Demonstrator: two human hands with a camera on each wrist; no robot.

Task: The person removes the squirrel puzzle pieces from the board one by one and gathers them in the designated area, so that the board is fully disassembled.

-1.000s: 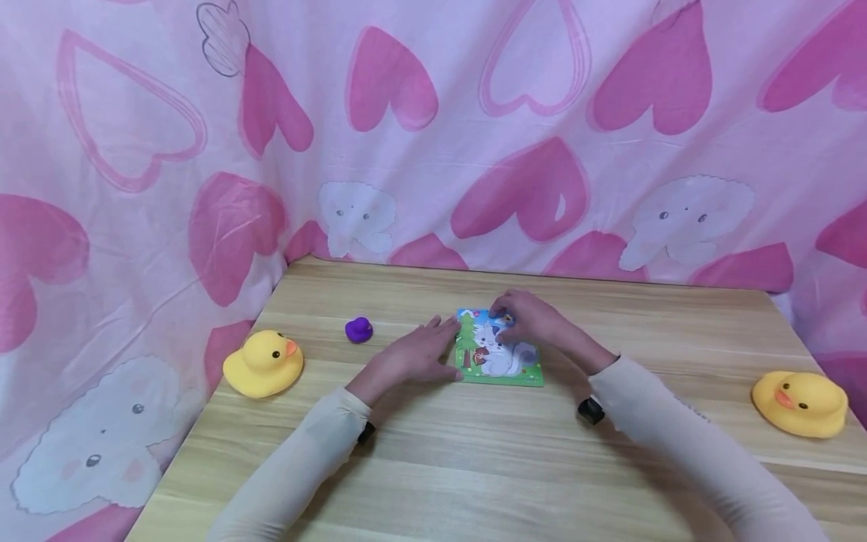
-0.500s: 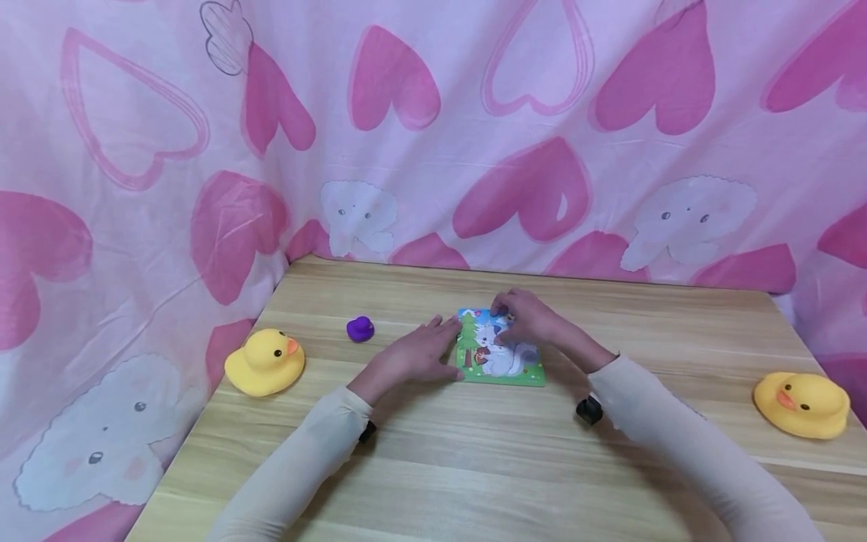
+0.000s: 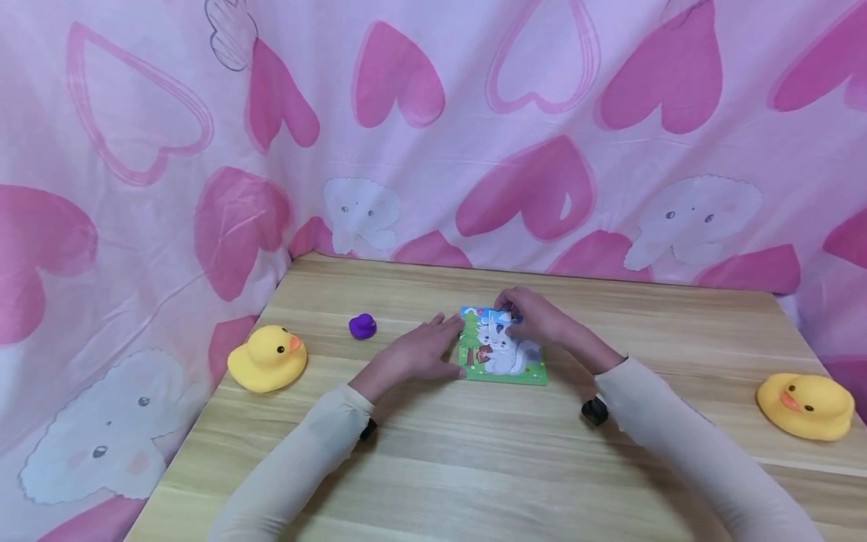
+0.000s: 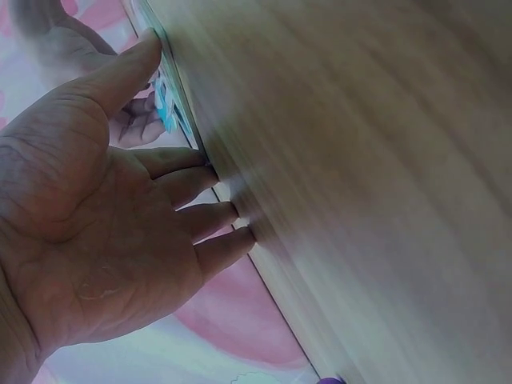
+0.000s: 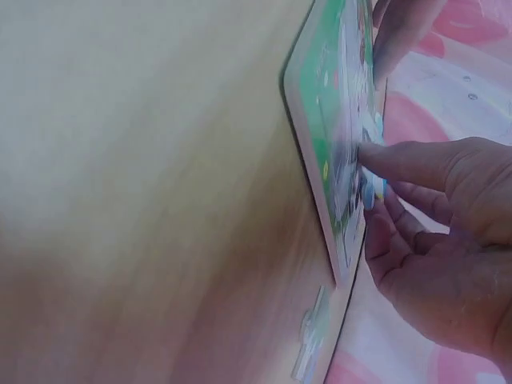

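Observation:
A square jigsaw puzzle (image 3: 504, 361) with a squirrel picture lies flat on the wooden table. Along its left edge rests my left hand (image 3: 423, 350), thumb near the lower corner and fingers spread toward the upper one. In the left wrist view, that palm (image 4: 104, 224) faces the camera and the fingers are nearly straight. My right hand (image 3: 538, 320) is over the puzzle's upper right part. Seen from the right wrist, its thumb and fingers pinch a small blue and white puzzle piece (image 5: 370, 188) at the puzzle's surface. The hand partly hides that piece.
Another loose puzzle piece (image 5: 310, 332) lies on the table beyond the puzzle's right edge. A purple toy duck (image 3: 363, 326) sits left of the puzzle. Yellow toy ducks stand at the far left (image 3: 267, 360) and far right (image 3: 804, 406). A pink heart-print curtain (image 3: 420, 150) borders the table.
The right hand has shifted slightly to the right over the puzzle, uncovering more of the squirrel picture. The left hand keeps its place at the left edge. The head view has turned a little.

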